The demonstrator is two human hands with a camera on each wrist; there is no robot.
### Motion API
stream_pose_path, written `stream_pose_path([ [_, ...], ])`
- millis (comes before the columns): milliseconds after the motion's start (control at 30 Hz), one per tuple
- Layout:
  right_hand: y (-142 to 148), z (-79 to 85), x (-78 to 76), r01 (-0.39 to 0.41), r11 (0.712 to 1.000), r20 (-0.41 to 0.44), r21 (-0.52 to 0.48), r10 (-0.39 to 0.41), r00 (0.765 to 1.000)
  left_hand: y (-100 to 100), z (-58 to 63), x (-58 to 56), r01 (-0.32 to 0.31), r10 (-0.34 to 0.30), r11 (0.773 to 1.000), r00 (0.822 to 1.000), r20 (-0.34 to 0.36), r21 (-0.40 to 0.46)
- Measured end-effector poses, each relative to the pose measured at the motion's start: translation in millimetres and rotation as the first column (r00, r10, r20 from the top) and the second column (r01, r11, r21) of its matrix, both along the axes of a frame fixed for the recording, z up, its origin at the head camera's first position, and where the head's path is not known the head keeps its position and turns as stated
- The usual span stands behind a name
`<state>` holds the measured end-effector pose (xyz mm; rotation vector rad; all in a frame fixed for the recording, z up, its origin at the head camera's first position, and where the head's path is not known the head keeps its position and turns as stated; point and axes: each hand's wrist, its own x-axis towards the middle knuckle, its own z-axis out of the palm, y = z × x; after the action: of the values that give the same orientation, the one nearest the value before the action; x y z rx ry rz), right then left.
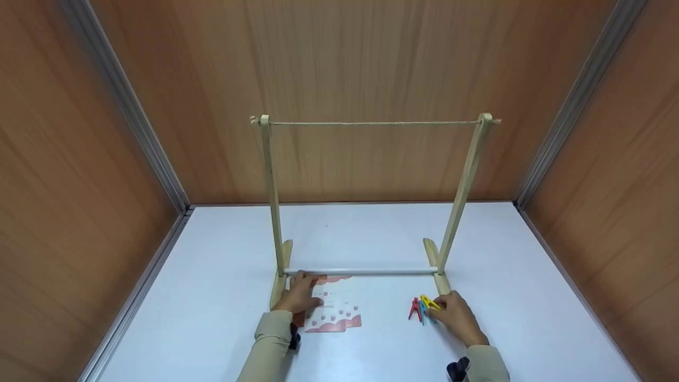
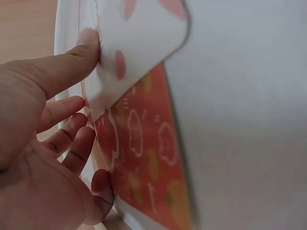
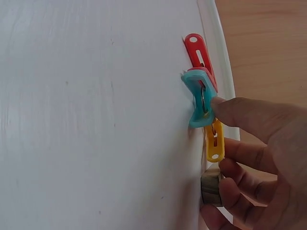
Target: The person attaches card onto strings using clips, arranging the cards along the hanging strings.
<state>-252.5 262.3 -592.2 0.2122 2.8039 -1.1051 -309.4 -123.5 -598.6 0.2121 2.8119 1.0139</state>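
Observation:
On the white table, overlapping cards with pink wavy borders and small strawberry prints [image 1: 333, 313] lie by my left hand [image 1: 299, 294]. In the left wrist view, its thumb rests on a white card [image 2: 139, 43], with the other fingers loosely bent along the edge. A red-orange printed card [image 2: 148, 148] shows from underneath. My right hand [image 1: 455, 317] is at several small plastic clothespins. Its thumb touches the light-blue clothespin [image 3: 202, 98], while the index finger is beside the yellow clothespin [image 3: 215, 143]. The red clothespin [image 3: 195, 48] lies just beyond the blue one.
A wooden stand rises behind the hands, with a left post [image 1: 272, 201], a right post [image 1: 461, 196] and a string [image 1: 371, 123] tied across the top. A white bar [image 1: 366, 271] joins the posts low down. Wood-grain panels [image 1: 366, 63] enclose the table [image 1: 223, 276].

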Motion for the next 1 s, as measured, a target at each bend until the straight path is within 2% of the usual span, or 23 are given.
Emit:
stream_pose_path([
  [233, -1.0, -0.9, 0.1, 0.009, 1.000, 0.036, -0.008, -0.009, 0.999, -0.5, 3.1, -1.8, -0.001, 0.001, 1.000, 1.000, 0.022, -0.009],
  [633, -0.8, -1.8, 0.4, -0.011, 1.000, 0.035, 0.005, 0.010, 0.999, 0.2, 3.9, -1.5, -0.029, 0.028, 0.999, 0.998, 0.063, 0.023],
  [833, -2.3, -0.2, 2.1, 0.006, 1.000, 0.049, -0.012, -0.006, 0.999, -0.1, 2.0, -0.5, -0.041, 0.040, 0.999, 0.998, 0.046, 0.025],
  [1000, -2.3, 1.3, 2.8, -0.015, 1.000, 0.004, 0.000, 0.015, 1.000, 1.6, -0.9, 0.8, -0.053, 0.051, 0.995, 0.998, 0.025, 0.086],
])
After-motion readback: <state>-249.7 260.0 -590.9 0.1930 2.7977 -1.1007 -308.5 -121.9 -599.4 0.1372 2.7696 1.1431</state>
